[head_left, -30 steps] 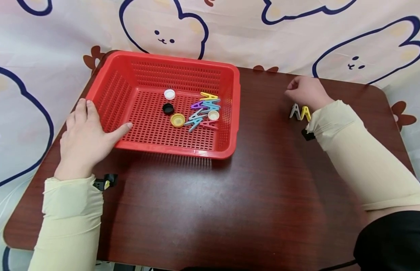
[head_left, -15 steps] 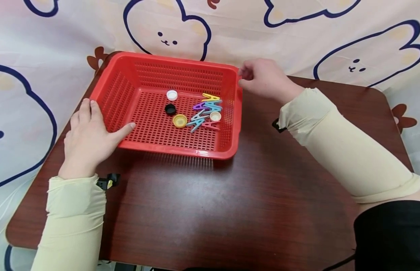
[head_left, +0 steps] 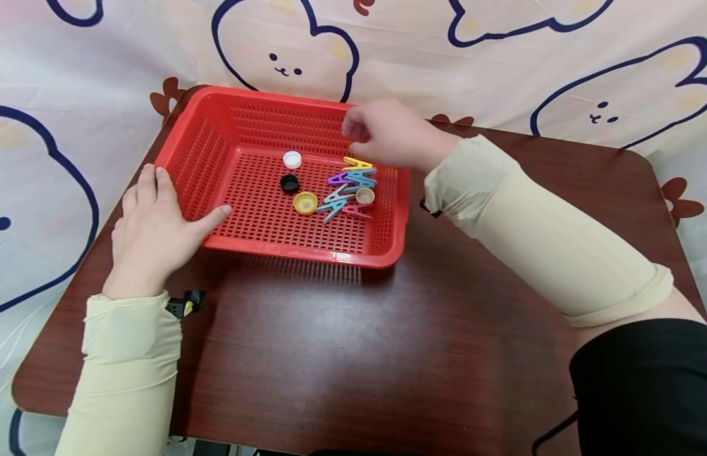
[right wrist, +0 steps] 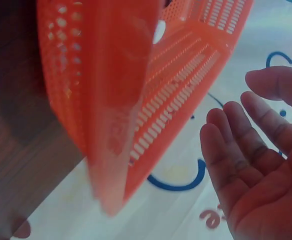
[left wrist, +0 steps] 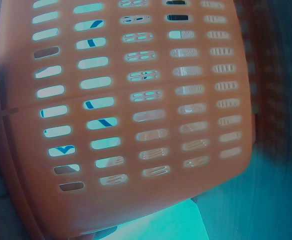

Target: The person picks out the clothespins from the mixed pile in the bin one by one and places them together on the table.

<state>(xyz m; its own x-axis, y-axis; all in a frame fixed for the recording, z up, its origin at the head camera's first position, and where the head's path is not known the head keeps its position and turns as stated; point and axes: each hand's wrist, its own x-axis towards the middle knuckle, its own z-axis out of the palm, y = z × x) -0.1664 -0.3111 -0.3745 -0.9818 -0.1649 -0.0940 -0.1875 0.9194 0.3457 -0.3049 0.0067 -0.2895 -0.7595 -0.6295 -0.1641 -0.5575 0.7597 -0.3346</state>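
A red plastic basket [head_left: 330, 256] with slotted walls stands on the table's left half. My left hand [head_left: 150, 231] lies at its left rim, fingers straight, thumb stretched toward the near left corner. In the left wrist view only the slotted basket wall [left wrist: 118, 90] shows, close up. My right hand [head_left: 395, 133] hangs over the basket's far right corner. In the right wrist view this hand [right wrist: 258, 160] has loosely bent, parted fingers and holds nothing. Below it lie several clothespins, including a yellow one [head_left: 357, 164], a purple one [head_left: 339, 179] and a pink one [head_left: 357, 210].
Inside the basket are a white bottle cap [head_left: 292, 159], a black cap [head_left: 289, 183], a yellow cap [head_left: 305, 202] and a cream cap [head_left: 364, 196]. The brown table [head_left: 330, 361] extends to the front and right. A cloth with cartoon drawings [head_left: 410, 57] hangs behind.
My right hand has moved left, from beside grey and yellow clothespins on the table to over the basket. Those two clothespins no longer show. The left hand stays at the rim.
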